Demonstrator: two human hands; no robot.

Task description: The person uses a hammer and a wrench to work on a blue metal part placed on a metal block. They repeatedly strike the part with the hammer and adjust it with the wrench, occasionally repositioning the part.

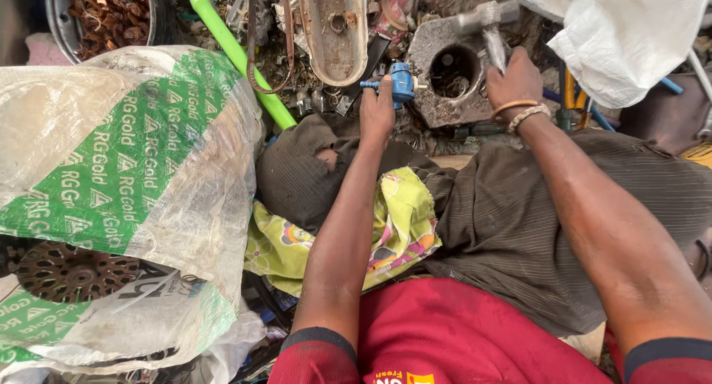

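My left hand (377, 108) grips a small blue valve-like metal part (401, 82) and holds it against the edge of a rusty metal block (437, 106) with a round hole in it. My right hand (516, 78) is closed around the handle of a metal hammer (489, 21), whose head is raised above the block. A bangle and a bead bracelet sit on my right wrist. My legs in dark trousers lie below both arms, with a yellow-green patterned cloth (400, 221) over my lap.
A big woven sack (119, 176), white with green print, fills the left. A green pipe (237, 58) slants past it. A bowl of rusty scrap (111, 13) sits top left, a white sack (623, 35) top right, and scrap metal litters the ground.
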